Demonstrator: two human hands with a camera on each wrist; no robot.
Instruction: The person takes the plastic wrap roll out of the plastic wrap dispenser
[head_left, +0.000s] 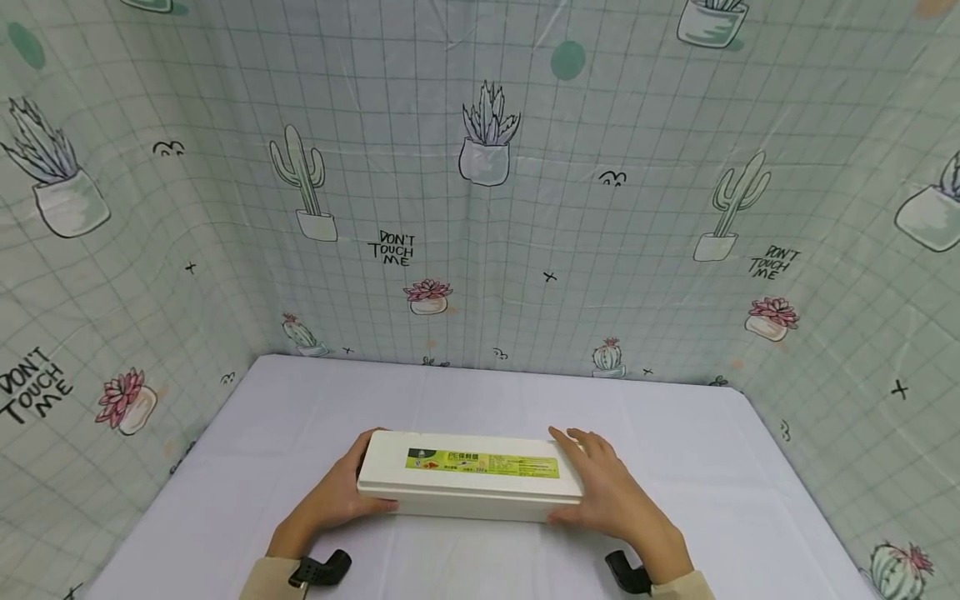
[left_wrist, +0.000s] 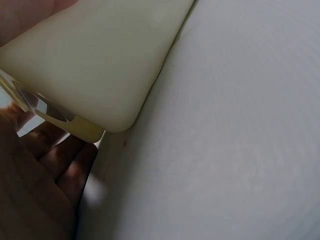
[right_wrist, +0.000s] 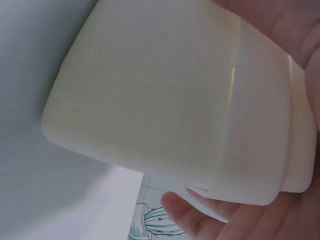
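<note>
A long white cling film box (head_left: pixel 472 507) lies crosswise near the front of the table, with a yellow-green label (head_left: pixel 483 463) on its lid. At its left end my left hand (head_left: pixel 351 492) grips it, thumb at the front and fingers round the far side. My right hand (head_left: pixel 603 487) holds the other end, its thumb low on the front and its fingers spread over the top and back. The left wrist view shows the box's pale end (left_wrist: pixel 110 65) close to the cloth, with curled fingers (left_wrist: pixel 70 162) behind it. In the right wrist view the opposite end (right_wrist: pixel 145 90) sits between thumb and fingers.
White cloth (head_left: pixel 660 433) covers the table. A grid-patterned curtain (head_left: pixel 480 250) printed with cacti and potted plants hangs behind the table and along both sides. Black bands (head_left: pixel 321 570) are on both wrists, beside beige sleeves.
</note>
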